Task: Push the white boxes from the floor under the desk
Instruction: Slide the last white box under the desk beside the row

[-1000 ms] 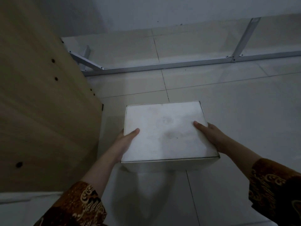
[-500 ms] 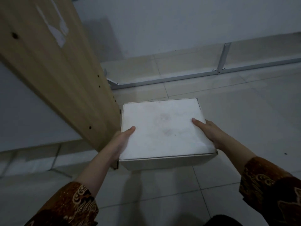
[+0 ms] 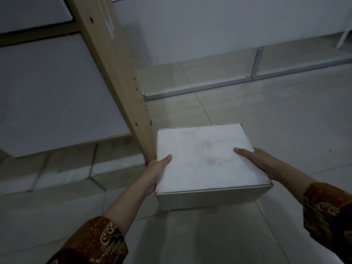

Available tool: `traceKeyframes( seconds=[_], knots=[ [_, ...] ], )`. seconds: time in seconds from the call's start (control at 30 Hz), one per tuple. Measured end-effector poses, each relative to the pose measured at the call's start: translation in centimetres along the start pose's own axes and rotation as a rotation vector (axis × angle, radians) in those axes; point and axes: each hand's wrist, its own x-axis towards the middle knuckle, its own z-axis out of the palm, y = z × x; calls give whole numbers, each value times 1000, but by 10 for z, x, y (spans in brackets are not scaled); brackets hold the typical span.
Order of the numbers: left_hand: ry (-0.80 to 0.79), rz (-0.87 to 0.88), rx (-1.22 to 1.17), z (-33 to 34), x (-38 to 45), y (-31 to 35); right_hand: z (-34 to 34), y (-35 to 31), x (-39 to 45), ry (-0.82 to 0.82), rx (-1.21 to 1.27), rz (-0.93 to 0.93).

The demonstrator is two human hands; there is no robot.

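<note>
A white cardboard box (image 3: 205, 159) sits low over the tiled floor, just right of the desk's wooden side panel (image 3: 118, 73). My left hand (image 3: 156, 172) grips its left side, thumb on the lid. My right hand (image 3: 257, 161) holds the right side, thumb lying on the lid. The fingers of both hands are hidden behind the box walls. The box's left edge is close against the foot of the wooden panel.
A grey metal frame bar (image 3: 228, 86) with an upright strut (image 3: 257, 60) runs along the floor by the white wall. White panels (image 3: 47, 92) fill the left behind the wooden panel. Bare floor tiles (image 3: 285, 121) lie to the right.
The view has swung left and up, showing more of the wooden panel and white panels. Both hands keep the same grip on the box, which stays beside the panel's foot.
</note>
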Motion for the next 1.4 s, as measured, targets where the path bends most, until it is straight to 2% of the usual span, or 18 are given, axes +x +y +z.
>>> traceKeyframes(
  seconds=[0.17, 0.57, 1.1, 1.23, 1.4],
  knots=[
    [-126, 7, -8, -45, -26, -19, 45, 13, -55, 85, -4, -37],
    [-212, -12, -10, -207, -81, -56, 211, 13, -150, 159, 36, -84],
    [194, 118, 35, -510, -149, -105, 516, -20, -150, -124, 50, -128],
    [246, 113, 38, -573, -152, -103, 584, -28, -136, -176, 101, -120],
    [261, 106, 11, -633, -141, -93, 646, -42, -121, -165, 110, -113]
  ],
)
